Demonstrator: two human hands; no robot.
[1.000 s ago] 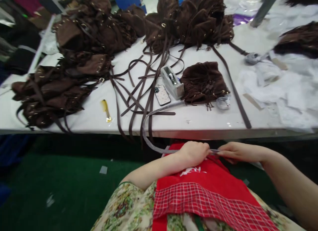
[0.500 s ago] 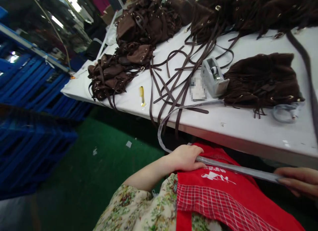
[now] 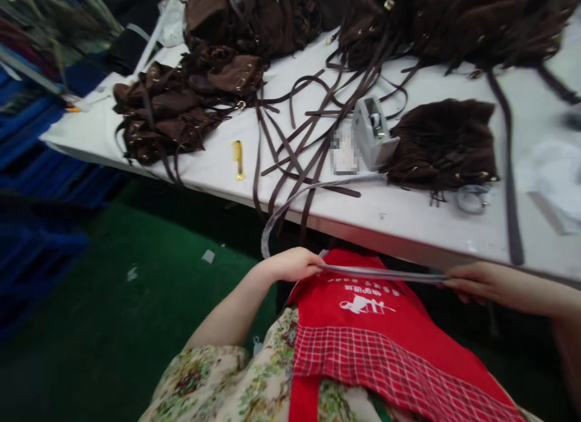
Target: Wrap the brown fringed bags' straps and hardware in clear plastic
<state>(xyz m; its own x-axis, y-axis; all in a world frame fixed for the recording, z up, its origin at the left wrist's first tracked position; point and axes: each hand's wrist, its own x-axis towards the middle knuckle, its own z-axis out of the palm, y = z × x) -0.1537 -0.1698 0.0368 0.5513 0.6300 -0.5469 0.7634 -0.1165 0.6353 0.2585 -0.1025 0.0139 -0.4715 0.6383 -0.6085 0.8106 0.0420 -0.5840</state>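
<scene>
A long grey strap [image 3: 376, 273] is stretched between my two hands, in front of the red apron. My left hand [image 3: 296, 263] pinches it at the left, and from there it loops up onto the white table edge. At the right, my right hand [image 3: 472, 281] has its fingers closed on the strap. Beyond the hands, a grey tape dispenser [image 3: 373, 134] stands beside a brown fringed bag [image 3: 447, 142], which lies on the table.
Several brown bags [image 3: 254, 16] are heaped along the back of the white table [image 3: 408, 219]. Dark straps [image 3: 313, 149] trail over its front edge. A yellow comb [image 3: 238, 160] lies left of them. Blue pallets [image 3: 40, 246] stand on the green floor at left.
My right hand has come left, closer to my left hand, so the stretch of strap between them is shorter. The view has shifted to the right, showing more of the table there.
</scene>
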